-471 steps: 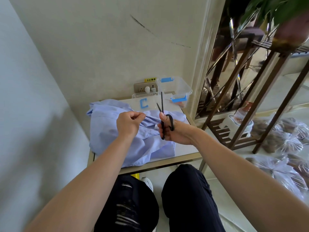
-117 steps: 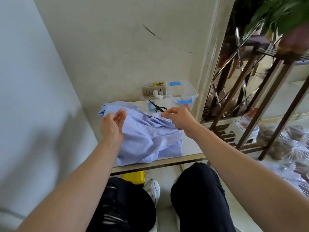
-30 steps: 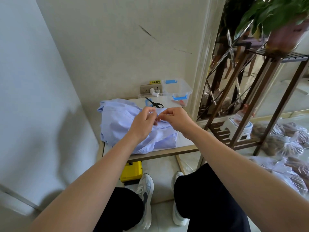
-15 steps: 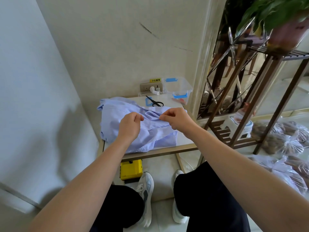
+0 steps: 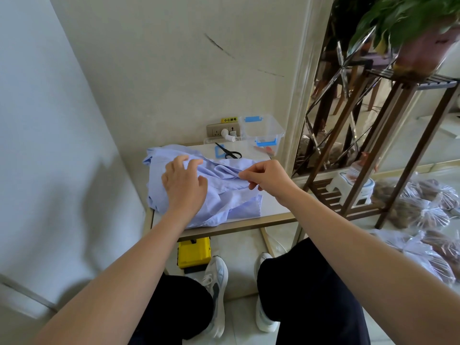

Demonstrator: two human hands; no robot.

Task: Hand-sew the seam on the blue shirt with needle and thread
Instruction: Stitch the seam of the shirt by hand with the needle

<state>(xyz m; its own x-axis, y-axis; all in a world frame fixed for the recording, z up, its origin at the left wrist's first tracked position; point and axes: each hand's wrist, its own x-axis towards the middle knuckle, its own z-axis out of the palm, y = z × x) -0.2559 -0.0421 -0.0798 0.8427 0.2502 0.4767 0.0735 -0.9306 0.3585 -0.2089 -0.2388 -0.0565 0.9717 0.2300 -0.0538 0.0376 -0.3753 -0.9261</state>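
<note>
Small corner table (image 5: 273, 207) bears the blue shirt (image 5: 231, 195); left hand (image 5: 184, 185) rests flat, right hand (image 5: 268, 178) pinches it.

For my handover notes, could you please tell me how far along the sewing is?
Done: scissors lie aside on the table, so cutting looks finished. In hand: left hand rests flat on the shirt; right hand pinches a fold. Left: no needle or thread is discernible, so remaining stitching cannot be judged.

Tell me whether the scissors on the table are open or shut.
Shut: the scissors lie beyond the blue shirt, blades together in one dark line.
</note>
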